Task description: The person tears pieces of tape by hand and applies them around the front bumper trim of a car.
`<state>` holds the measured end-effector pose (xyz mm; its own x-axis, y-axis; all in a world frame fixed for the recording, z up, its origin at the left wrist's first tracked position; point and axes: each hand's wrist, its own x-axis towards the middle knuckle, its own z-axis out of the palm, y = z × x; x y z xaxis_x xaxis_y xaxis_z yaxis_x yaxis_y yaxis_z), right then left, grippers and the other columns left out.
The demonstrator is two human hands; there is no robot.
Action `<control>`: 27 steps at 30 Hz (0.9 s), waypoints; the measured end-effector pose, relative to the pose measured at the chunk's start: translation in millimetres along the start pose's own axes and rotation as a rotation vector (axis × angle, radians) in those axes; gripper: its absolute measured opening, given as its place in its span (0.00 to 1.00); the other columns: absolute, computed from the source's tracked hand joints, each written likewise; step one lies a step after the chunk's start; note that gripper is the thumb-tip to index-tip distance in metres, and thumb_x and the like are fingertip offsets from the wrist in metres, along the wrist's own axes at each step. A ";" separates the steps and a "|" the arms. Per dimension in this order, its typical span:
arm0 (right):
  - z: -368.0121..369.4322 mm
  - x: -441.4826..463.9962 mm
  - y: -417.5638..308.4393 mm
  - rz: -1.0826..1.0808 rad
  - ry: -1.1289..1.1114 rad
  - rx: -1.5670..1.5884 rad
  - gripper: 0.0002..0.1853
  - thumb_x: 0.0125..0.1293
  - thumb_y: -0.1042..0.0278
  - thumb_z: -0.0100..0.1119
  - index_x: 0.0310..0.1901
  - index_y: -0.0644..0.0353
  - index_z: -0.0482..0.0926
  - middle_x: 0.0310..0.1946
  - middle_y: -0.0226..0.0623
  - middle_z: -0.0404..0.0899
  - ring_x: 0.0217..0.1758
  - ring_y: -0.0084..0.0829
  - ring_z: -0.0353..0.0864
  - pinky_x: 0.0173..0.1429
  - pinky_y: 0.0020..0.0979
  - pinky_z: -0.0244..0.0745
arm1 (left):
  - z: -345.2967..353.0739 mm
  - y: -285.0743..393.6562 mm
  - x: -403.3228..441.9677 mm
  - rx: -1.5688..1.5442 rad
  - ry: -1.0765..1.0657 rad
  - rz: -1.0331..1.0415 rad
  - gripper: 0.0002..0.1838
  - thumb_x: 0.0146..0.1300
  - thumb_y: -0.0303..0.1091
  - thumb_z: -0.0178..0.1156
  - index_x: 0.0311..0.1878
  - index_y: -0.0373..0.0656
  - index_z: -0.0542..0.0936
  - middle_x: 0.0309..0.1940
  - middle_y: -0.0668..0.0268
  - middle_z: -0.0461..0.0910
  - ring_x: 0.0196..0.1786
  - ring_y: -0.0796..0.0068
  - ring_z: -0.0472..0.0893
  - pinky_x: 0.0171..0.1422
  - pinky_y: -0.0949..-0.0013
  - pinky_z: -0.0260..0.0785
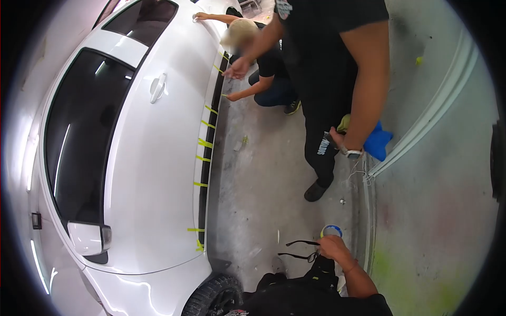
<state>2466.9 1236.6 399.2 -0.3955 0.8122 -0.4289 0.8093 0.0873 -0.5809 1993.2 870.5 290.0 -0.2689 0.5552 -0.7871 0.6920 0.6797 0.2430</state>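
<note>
My right hand [334,248], low in the view, is closed around a pair of dark-framed eyeglasses [301,257], whose temples point left. A roll of tape [331,230] with a blue and yellow rim sits at the top of the same hand; how it is gripped is partly hidden. My left hand is out of sight. To my left stands a white car [158,174] with several yellow-green tape strips [201,184] across the dark trim [203,205] along its lower side.
A standing person [321,58] in black has a blue cloth [378,141] by one hand and extends the other towards the car. Behind, another person [271,87] crouches, touching the car's side. The car's tyre [215,296] is bottom left; a wall [437,200] bounds the right.
</note>
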 end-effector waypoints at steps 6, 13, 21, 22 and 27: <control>9.6 11.5 65.2 0.055 -0.100 0.068 0.12 0.62 0.59 0.65 0.38 0.60 0.86 0.36 0.51 0.85 0.44 0.54 0.85 0.49 0.49 0.79 | -48.9 55.7 20.4 0.228 0.095 0.364 0.13 0.63 0.42 0.64 0.43 0.43 0.86 0.33 0.58 0.87 0.37 0.63 0.85 0.44 0.59 0.76; 91.3 12.5 152.0 0.183 -0.192 0.261 0.15 0.63 0.59 0.62 0.39 0.63 0.86 0.34 0.52 0.85 0.38 0.50 0.86 0.44 0.44 0.79 | -155.8 297.4 43.5 -0.427 0.315 0.144 0.23 0.71 0.45 0.61 0.55 0.33 0.82 0.39 0.58 0.87 0.45 0.71 0.85 0.54 0.67 0.74; 213.5 -58.1 237.9 0.702 -0.309 0.607 0.14 0.60 0.65 0.59 0.29 0.72 0.84 0.22 0.47 0.83 0.20 0.38 0.83 0.26 0.39 0.77 | -125.3 318.2 19.0 -0.228 0.108 0.126 0.26 0.70 0.51 0.63 0.58 0.37 0.82 0.40 0.59 0.88 0.45 0.71 0.86 0.55 0.67 0.75; 202.4 -63.2 231.3 0.786 -0.327 0.626 0.14 0.60 0.67 0.59 0.30 0.73 0.84 0.22 0.47 0.82 0.19 0.38 0.82 0.25 0.39 0.76 | -113.2 298.2 18.5 -0.202 0.060 0.057 0.26 0.69 0.52 0.63 0.58 0.38 0.82 0.40 0.59 0.88 0.45 0.71 0.86 0.55 0.67 0.75; 232.4 -52.7 258.6 0.753 -0.247 0.625 0.12 0.59 0.69 0.60 0.30 0.72 0.84 0.22 0.47 0.82 0.20 0.38 0.82 0.25 0.39 0.76 | -72.3 169.2 24.0 -0.205 -0.057 -0.167 0.26 0.68 0.54 0.62 0.53 0.39 0.84 0.37 0.61 0.88 0.41 0.71 0.86 0.50 0.67 0.76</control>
<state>2596.1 1082.3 110.8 -0.0120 0.3829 -0.9237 0.5406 -0.7746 -0.3282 2055.4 1033.4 353.2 -0.3263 0.4031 -0.8550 0.4894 0.8459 0.2120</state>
